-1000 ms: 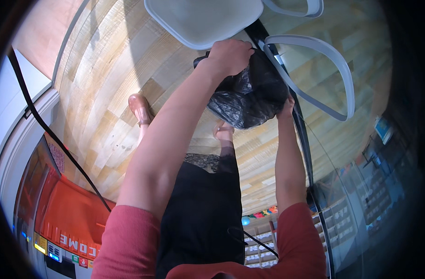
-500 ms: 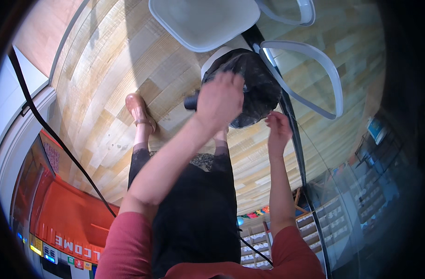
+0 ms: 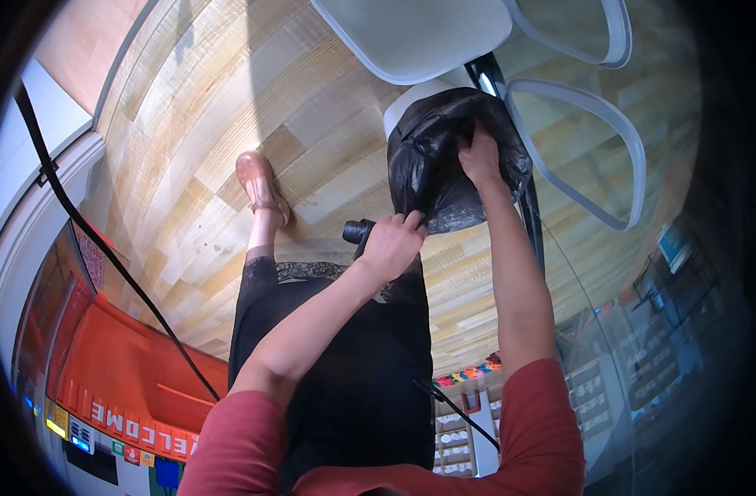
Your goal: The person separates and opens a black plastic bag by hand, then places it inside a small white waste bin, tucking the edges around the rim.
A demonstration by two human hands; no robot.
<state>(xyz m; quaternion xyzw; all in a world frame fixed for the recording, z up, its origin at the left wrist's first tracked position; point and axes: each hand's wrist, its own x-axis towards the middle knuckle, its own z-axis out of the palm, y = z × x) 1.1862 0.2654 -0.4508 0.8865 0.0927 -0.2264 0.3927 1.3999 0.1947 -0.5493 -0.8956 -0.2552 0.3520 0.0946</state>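
Observation:
A black plastic bag [image 3: 411, 157] lines a white bin [image 3: 399, 106] standing on the floor in front of me, its mouth puffed wide. My left hand [image 3: 390, 248] is closed around a dark cylinder [image 3: 358, 231] that looks like a roll of bags; one end of it sticks out on the left. The fingertips of that hand meet the near edge of the bag. Inside the bag's mouth is my right hand [image 3: 482, 159], thumb and fingers apart, pressed against the plastic. How far its fingers reach is partly hidden.
A white seat [image 3: 423, 37] stands just beyond the bin. On the right runs a glass wall with a dark bottom rail [image 3: 530, 231], and curved grey bands [image 3: 630, 157] show there. A black cable [image 3: 118, 277] crosses the left side; a red mat [image 3: 114, 364] lies lower left.
My left hand has come back from above the bag to its near edge, still with the dark cylinder. My right hand has gone from the near rim into the mouth, which now gapes wider.

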